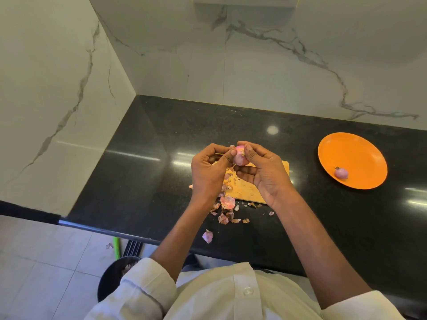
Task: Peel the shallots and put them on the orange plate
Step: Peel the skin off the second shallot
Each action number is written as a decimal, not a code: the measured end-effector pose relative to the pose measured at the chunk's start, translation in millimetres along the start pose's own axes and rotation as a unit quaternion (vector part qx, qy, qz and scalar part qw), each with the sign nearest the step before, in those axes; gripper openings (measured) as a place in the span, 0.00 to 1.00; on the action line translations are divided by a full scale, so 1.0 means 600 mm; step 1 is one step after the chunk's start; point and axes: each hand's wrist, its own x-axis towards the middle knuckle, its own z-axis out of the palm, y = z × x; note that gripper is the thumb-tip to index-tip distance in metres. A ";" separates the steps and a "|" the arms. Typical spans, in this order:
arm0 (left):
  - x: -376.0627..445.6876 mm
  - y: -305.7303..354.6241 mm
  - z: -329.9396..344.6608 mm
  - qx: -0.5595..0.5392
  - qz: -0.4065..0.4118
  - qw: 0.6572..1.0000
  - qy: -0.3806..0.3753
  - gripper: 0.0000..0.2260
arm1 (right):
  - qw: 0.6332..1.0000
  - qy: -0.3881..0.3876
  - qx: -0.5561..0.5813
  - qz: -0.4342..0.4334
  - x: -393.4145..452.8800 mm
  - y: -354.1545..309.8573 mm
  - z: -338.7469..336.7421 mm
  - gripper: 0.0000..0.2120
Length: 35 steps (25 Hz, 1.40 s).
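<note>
Two hands meet over the wooden cutting board (248,188), and between them sits the shallot (239,156) being peeled. The left hand (209,172) pinches it from the left, thumb tip pressed on its near-left side. The right hand (261,168) closes on it from the right, thumb on top and fingers curled under, so the bulb is gripped from both sides, held above the board and touching nothing else. Its pale pink flesh already shows, with a scrap of skin at the top. The orange plate (353,146) lies well apart to the right, on the right hand's side, so that hand looks better placed to carry the bulb over. One peeled shallot (341,173) already rests near the plate's near edge. Loose skins (227,203) litter the dark counter (150,181) just near of the board.
</note>
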 end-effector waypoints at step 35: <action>-0.001 -0.027 -0.002 -0.211 -0.252 0.941 0.084 0.05 | 0.974 -0.031 0.176 0.140 0.021 0.050 -0.005 0.16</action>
